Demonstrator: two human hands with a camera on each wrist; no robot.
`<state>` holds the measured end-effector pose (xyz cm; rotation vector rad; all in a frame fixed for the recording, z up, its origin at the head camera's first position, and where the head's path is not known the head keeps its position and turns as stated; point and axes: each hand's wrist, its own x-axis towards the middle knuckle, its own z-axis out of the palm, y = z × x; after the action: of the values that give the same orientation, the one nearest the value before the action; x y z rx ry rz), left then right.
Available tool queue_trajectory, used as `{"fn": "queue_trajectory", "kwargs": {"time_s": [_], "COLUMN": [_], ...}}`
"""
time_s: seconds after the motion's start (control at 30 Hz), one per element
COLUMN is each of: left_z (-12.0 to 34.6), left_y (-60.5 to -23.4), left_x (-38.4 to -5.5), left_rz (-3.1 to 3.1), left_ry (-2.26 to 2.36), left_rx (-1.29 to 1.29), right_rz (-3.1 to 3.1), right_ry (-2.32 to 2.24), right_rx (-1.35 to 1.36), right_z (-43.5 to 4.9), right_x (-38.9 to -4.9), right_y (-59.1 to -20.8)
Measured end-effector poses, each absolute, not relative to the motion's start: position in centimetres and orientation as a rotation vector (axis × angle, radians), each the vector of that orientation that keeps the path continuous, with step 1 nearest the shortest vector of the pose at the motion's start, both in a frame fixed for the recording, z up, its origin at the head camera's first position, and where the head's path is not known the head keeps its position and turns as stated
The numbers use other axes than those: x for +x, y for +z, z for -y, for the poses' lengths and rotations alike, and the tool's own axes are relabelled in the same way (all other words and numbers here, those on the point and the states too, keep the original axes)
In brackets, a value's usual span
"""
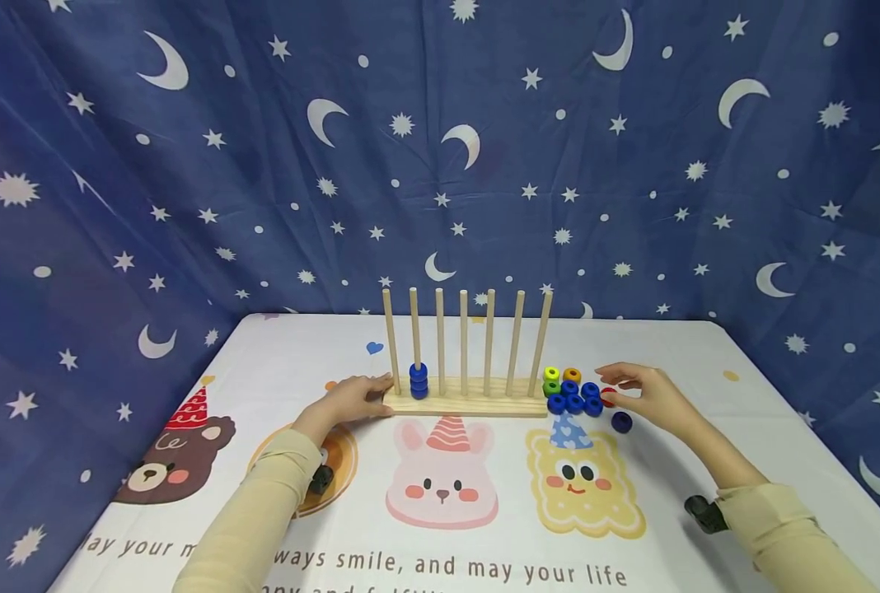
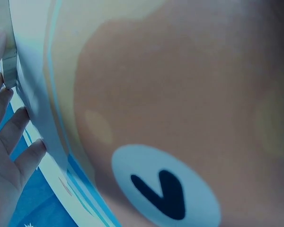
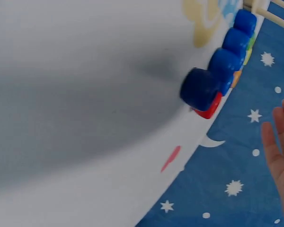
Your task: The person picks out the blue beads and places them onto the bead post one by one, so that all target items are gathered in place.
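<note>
A wooden rack (image 1: pixel 470 403) with a flat base and a row of upright pegs stands at the table's far middle. Two or so blue beads (image 1: pixel 418 381) are stacked on its second peg from the left. My left hand (image 1: pixel 351 399) holds the left end of the base, thumb in front and fingers behind. To the right of the rack, my right hand (image 1: pixel 651 395) hovers beside loose beads, its fingers loosely extended around the red bead (image 1: pixel 608 398). A dark blue bead (image 1: pixel 621 422) lies just in front; in the right wrist view the fingers hold nothing.
Several blue beads (image 1: pixel 574 403) cluster against the rack's right end, with a yellow bead (image 1: pixel 551 375), an orange bead (image 1: pixel 572 375) and a green bead (image 1: pixel 551 388). A printed white tablecloth (image 1: pixel 514 486) covers the table. Behind hangs a blue star-patterned curtain (image 1: pixel 440 165).
</note>
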<state>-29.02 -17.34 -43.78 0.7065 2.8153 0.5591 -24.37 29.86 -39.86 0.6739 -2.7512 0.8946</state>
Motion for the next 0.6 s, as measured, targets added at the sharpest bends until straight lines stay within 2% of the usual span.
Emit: {"fn": "queue_trajectory", "kwargs": {"time_s": [0.6], "left_z": [17.3], "left_y": [-43.7], "left_x": [-28.9], "left_rz": [-2.813], "left_ry": [0.58], "left_rx": [0.715], "right_rz": [2.94], "right_ry": [0.855], "right_rx": [0.731], "right_z": [-30.3], "right_x": [-25.6], "right_y": [-42.0]}}
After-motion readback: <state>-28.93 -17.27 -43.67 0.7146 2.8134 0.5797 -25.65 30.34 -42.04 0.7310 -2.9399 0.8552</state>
